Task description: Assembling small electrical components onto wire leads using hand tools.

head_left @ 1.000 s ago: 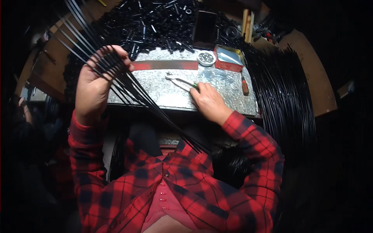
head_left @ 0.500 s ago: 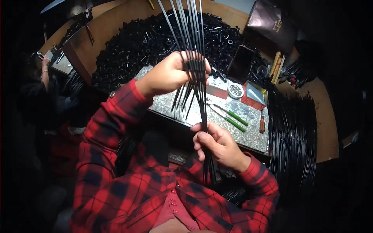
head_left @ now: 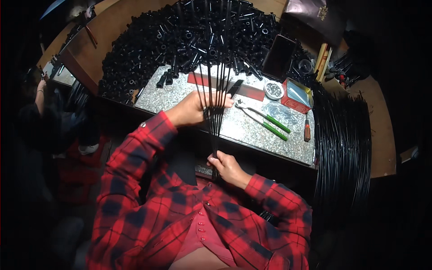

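Observation:
A fanned bunch of thin black umbrella ribs (head_left: pixel 214 137) stands upright in front of me, held in both hands. My left hand (head_left: pixel 195 109) is closed round the bunch at mid-height, its fingers partly hidden behind the ribs. Beyond its fingertips a short dark clump (head_left: pixel 235 87) juts out to the right; I cannot tell whether it belongs to the bunch. Lower down, my right hand (head_left: pixel 228 168) pinches the gathered lower end between thumb and fingers. Upward the ribs spread apart and blur against the dark pile behind.
On the speckled worktop (head_left: pixel 157 96) lie green-handled pliers (head_left: pixel 263 120), a screwdriver (head_left: pixel 307 129), a round tub of small parts (head_left: pixel 273 90) and a red box (head_left: pixel 296 101). Behind are heaped black tubular parts (head_left: pixel 180 36) and a phone (head_left: pixel 279 56). Long black rods (head_left: pixel 342 148) hang right.
Both hands have come down and left with the ribs in them. The upper ribs showed silvery before and now look black. My right hand's loose fingers have closed into a pinch.

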Demonstrator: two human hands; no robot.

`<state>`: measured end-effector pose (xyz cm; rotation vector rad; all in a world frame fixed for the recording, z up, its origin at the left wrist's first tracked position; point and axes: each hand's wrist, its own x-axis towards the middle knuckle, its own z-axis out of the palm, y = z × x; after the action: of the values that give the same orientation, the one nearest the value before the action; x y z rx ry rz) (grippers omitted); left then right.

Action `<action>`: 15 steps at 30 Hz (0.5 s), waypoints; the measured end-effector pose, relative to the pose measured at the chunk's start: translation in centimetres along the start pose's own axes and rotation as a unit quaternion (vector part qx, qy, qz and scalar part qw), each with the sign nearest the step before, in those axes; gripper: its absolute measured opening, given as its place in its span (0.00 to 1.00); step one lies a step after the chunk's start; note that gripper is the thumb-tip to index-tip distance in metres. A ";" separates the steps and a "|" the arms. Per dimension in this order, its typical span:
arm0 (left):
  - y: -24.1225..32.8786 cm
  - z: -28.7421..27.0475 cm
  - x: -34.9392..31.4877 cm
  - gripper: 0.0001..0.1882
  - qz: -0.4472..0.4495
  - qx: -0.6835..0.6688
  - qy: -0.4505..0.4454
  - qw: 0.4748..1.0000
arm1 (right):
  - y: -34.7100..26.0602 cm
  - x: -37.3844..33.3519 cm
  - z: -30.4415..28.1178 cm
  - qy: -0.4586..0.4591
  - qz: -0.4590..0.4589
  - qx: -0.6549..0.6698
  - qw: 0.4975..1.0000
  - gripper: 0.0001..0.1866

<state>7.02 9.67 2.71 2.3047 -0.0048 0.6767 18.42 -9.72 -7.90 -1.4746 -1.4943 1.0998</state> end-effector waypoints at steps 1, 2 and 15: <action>0.2 0.4 -0.7 0.20 -0.003 -0.002 0.001 1.000 | 1.0 0.1 0.6 -0.014 0.006 0.006 1.000 0.08; 0.8 0.5 -1.1 0.24 0.000 0.047 -0.021 0.999 | 1.8 0.4 1.0 -0.015 0.007 0.006 1.000 0.08; 0.0 5.5 -3.9 0.43 -0.035 0.284 -0.102 0.953 | 9.5 3.9 1.6 -0.018 0.121 -0.177 0.977 0.17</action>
<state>6.25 5.38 -2.41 2.9039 0.1988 0.4361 20.03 -6.31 -17.54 -1.9337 -1.6282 1.0391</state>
